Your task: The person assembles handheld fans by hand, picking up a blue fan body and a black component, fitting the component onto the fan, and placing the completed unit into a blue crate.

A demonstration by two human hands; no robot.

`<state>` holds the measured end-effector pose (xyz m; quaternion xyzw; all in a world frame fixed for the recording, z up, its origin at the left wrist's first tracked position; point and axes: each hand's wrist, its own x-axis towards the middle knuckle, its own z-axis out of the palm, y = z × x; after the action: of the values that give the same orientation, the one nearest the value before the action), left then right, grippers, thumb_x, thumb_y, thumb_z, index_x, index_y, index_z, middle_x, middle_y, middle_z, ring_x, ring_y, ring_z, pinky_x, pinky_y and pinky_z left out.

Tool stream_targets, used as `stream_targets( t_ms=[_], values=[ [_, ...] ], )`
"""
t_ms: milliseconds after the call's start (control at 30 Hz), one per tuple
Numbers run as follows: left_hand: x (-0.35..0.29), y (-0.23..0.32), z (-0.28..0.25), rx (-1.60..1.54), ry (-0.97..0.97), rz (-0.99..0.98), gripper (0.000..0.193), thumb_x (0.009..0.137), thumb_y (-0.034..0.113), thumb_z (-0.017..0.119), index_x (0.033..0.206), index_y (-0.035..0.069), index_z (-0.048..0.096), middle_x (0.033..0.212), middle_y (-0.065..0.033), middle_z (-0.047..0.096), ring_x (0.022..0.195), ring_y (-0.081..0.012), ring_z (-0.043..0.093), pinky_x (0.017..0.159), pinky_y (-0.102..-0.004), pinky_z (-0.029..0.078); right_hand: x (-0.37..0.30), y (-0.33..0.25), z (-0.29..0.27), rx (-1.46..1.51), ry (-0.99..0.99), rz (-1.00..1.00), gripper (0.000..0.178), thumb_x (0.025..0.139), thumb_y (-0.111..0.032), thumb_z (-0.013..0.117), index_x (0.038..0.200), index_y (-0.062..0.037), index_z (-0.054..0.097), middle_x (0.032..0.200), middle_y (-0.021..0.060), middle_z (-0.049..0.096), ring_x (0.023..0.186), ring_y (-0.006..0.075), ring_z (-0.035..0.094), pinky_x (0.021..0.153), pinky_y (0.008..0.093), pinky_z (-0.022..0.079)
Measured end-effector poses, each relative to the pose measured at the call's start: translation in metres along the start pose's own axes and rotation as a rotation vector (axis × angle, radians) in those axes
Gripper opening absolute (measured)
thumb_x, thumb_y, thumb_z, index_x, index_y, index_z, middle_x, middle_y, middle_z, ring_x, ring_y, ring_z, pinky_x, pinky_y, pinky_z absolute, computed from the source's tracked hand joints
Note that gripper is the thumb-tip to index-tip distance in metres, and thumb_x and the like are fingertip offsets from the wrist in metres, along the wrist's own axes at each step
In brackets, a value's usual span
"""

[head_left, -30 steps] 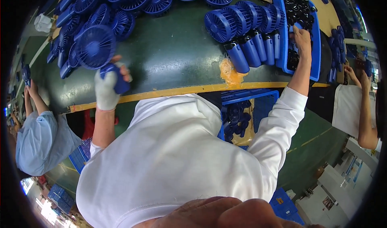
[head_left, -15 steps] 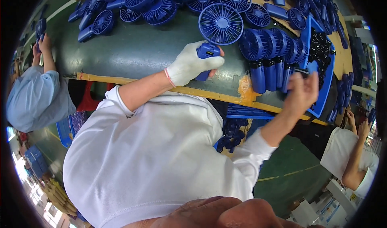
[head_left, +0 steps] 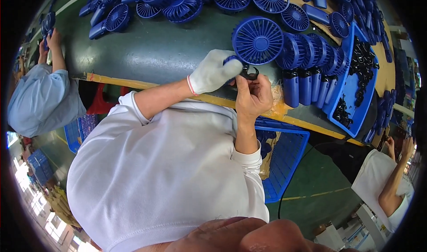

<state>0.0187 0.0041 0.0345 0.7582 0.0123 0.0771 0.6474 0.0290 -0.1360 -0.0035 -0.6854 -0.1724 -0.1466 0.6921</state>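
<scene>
My left hand (head_left: 216, 71), in a white glove with a red-edged cuff, grips a blue handheld fan (head_left: 258, 40) by its handle, much of which the glove hides. The fan's round grille points up and to the right. My bare right hand (head_left: 255, 93) pinches a small black curved clip (head_left: 250, 72) against the fan just below its head. To the right, several blue fans with black clips at their necks stand in a row (head_left: 307, 85). Beyond them sits a blue tray (head_left: 364, 103) of loose black clips.
Many blue fans (head_left: 182, 5) lie heaped along the far side of the dark green table (head_left: 147, 51). Below the table edge is a blue crate (head_left: 284, 163). One person in light blue (head_left: 44, 100) works at left, another in white (head_left: 378, 172) at right.
My right hand has come left from beside the tray to the held fan, bringing a black clip. The fan has shifted slightly right and down in my left hand.
</scene>
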Motion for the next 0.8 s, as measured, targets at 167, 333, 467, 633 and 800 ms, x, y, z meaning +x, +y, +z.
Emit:
stream_targets(
  t_ms=[167,333,467,633,800],
  values=[
    [0.002,0.008,-0.003,0.066,-0.123,-0.086,0.035,0.077,0.035,0.069,0.082,0.001,0.065,0.070,-0.0153,0.063,0.062,-0.0202,0.061,0.059,-0.0329,0.049,0.006,-0.002,-0.001,-0.216,-0.038,-0.285,0.030,0.077,-0.014,0.080,0.086,0.0018,0.056,0.064,0.0086,0.052,0.048,0.0171,0.048,0.044,0.0267,0.037],
    [0.003,0.007,-0.002,0.133,-0.127,-0.089,0.036,0.077,0.037,0.071,0.083,0.001,0.066,0.070,-0.0168,0.064,0.062,-0.0232,0.063,0.060,-0.0337,0.050,0.006,-0.014,-0.008,-0.214,-0.130,-0.109,0.022,0.077,-0.006,0.077,0.087,0.0018,0.059,0.073,0.0062,0.056,0.059,0.0103,0.050,0.052,0.0207,0.039],
    [0.003,0.005,0.000,0.084,-0.105,-0.114,0.036,0.078,0.036,0.070,0.082,0.000,0.067,0.069,-0.0166,0.065,0.061,-0.0223,0.064,0.059,-0.0331,0.051,0.009,-0.016,-0.020,-0.227,-0.175,-0.057,0.022,0.072,0.002,0.076,0.085,0.0001,0.058,0.070,0.0072,0.055,0.053,0.0139,0.049,0.047,0.0239,0.038],
    [0.001,0.011,-0.002,0.096,-0.116,-0.084,0.036,0.077,0.034,0.071,0.086,-0.001,0.069,0.069,-0.0163,0.067,0.059,-0.0184,0.063,0.059,-0.0316,0.051,0.006,-0.016,-0.027,-0.098,-0.172,0.053,0.021,0.081,-0.011,0.074,0.088,0.0045,0.061,0.082,0.0090,0.058,0.061,0.0124,0.053,0.054,0.0239,0.043],
    [-0.003,0.011,0.001,0.111,-0.184,-0.089,0.034,0.075,0.031,0.071,0.087,-0.001,0.069,0.069,-0.0163,0.067,0.059,-0.0167,0.063,0.060,-0.0306,0.051,0.001,-0.013,-0.021,-0.007,-0.264,0.244,0.071,0.099,-0.056,0.036,0.108,0.0096,0.061,0.105,0.0114,0.057,0.089,0.0162,0.056,0.076,0.0267,0.045]
  ],
)
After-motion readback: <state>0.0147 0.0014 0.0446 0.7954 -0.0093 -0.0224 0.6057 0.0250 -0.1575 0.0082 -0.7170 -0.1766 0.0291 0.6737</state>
